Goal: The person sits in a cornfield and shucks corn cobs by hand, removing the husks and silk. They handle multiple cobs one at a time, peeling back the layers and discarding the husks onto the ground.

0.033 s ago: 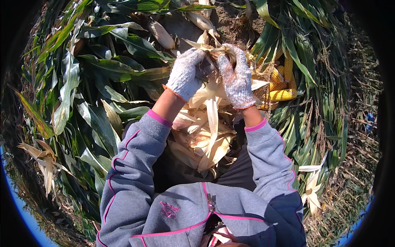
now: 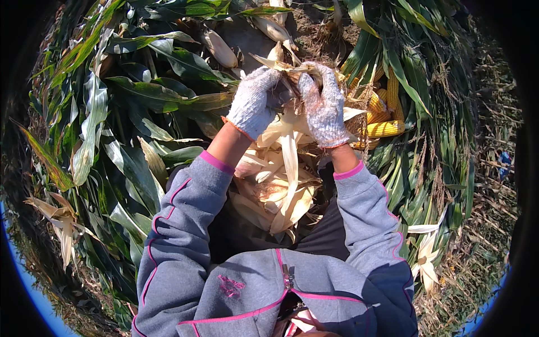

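Note:
Both my hands wear white knitted gloves with orange cuffs. My left hand (image 2: 252,104) is closed around dry, pale corn husk (image 2: 289,68) at its fingertips. From the other side, my right hand (image 2: 324,109) pinches the same husk, its thumb and fingers curled inward. Whether an ear is still inside the husk is hidden by the gloves. Below the hands, a heap of loose, stripped husks (image 2: 286,191) lies between my legs. Bare yellow corn ears (image 2: 386,128) are piled just right of my right hand.
Green corn stalks and leaves (image 2: 146,95) spread along the left, with more stalks (image 2: 443,123) on the right. An ear in its husk (image 2: 220,49) lies beyond my left hand, and another husked ear (image 2: 272,28) farther off. Brown soil (image 2: 320,39) shows at the far side.

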The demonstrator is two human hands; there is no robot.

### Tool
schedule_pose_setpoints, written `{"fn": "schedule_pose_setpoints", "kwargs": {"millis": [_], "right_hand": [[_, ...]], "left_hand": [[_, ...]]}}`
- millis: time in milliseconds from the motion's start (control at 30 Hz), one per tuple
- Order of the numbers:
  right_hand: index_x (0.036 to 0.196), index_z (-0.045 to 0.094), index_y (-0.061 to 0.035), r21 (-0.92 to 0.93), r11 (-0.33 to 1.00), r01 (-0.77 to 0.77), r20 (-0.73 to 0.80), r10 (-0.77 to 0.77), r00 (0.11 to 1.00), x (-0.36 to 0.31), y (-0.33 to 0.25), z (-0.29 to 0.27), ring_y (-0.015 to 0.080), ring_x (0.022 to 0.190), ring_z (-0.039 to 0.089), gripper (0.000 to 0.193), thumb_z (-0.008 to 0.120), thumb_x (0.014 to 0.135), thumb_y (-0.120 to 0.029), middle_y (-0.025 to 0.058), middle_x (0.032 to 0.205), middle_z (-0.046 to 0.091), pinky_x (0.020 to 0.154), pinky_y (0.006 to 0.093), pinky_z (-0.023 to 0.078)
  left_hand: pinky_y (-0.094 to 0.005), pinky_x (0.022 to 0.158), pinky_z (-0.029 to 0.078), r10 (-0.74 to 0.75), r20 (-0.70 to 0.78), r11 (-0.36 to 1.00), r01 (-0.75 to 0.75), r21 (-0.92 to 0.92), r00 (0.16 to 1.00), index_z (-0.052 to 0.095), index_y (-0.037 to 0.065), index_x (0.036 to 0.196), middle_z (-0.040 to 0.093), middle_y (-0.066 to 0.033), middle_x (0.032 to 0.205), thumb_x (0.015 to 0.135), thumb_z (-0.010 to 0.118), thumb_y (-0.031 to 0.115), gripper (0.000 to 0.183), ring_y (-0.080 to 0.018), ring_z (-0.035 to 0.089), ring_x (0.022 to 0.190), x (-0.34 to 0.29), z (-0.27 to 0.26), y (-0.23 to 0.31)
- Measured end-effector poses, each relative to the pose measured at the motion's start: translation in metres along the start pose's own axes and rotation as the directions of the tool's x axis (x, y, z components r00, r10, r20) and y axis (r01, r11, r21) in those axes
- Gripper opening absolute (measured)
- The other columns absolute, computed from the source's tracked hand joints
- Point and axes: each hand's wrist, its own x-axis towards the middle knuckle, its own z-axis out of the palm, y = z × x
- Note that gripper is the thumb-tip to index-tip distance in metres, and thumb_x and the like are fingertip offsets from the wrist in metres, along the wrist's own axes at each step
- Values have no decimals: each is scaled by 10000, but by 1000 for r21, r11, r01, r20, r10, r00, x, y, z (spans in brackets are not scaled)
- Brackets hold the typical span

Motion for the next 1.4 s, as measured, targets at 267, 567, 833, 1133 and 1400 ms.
{"fn": "schedule_pose_setpoints", "kwargs": {"millis": [267, 567, 833, 1133, 1400], "right_hand": [[909, 631, -15, 538, 774, -334, -115, 460, 880, 13, 26, -18, 221, 775, 624, 270, 449, 1005, -191, 108, 859, 668, 781, 339, 489], [940, 580, -24, 862, 450, -232, -167, 686, 709, 32, 48, -53, 255, 751, 635, 303, 466, 1000, -298, 140, 823, 657, 737, 385, 540], [871, 566, -23, 898, 407, -168, -214, 738, 640, 40, 79, -117, 332, 762, 629, 371, 394, 999, -326, 172, 834, 650, 763, 482, 530], [839, 617, -51, 981, 140, -132, -45, 833, 552, 46, 103, -153, 322, 804, 646, 230, 494, 898, -236, 146, 866, 684, 804, 495, 530], [873, 592, -25, 878, 478, -31, -324, 640, 697, 38, 71, -116, 350, 864, 636, 409, 387, 1009, -353, 177, 954, 663, 854, 502, 521]], "left_hand": [[-303, 742, 544, -45, 99, 988, 29, 154, 994, 597, 23, 1040, 644, -82, 947, 944, 572, 147, 158, -185, 652, 832, -9, 21, -8], [-311, 925, 447, 53, 131, 948, -91, 304, 990, 565, 18, 1087, 621, -76, 997, 981, 510, 188, 208, -182, 577, 982, -14, 22, 4], [-403, 847, 472, -8, 122, 1000, 6, 13, 993, 579, 13, 942, 594, -99, 788, 946, 555, 185, 174, -239, 569, 783, 1, -9, 37], [-402, 766, 522, 15, -93, 998, -20, -57, 996, 539, 51, 881, 573, -85, 785, 955, 509, 189, 160, -271, 610, 830, 7, -53, 77], [-307, 755, 515, 439, -322, 803, -205, 559, 839, 605, 36, 1051, 647, -84, 927, 904, 629, 171, 201, -185, 625, 858, 12, -56, 52]]}}
